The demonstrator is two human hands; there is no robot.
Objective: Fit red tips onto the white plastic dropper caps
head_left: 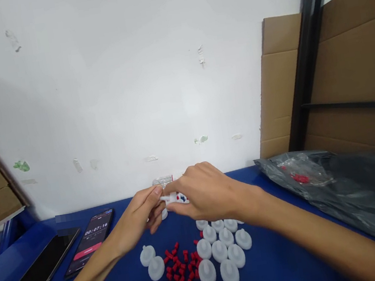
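Note:
Just above the back of the table, my left hand (148, 207) pinches the narrow tip of a translucent white spout cap (171, 199). My right hand (204, 193) grips the wider end of the same cap between thumb and forefinger. The fingers partly cover it, so I cannot tell whether a red piece is on its tip. Below the hands lies a loose heap of small red tip caps (181, 268). Several more white spout caps (219, 251) stand with their spouts up to the right of the heap, and others (156, 268) to its left.
A phone with a running timer (91, 237) and a second, dark phone (38, 273) lie on the blue table (129, 271) at left. Grey plastic sheeting (357, 190) with a clear bag of red pieces (301, 175) covers the right side. Cardboard (281, 89) leans against the white wall.

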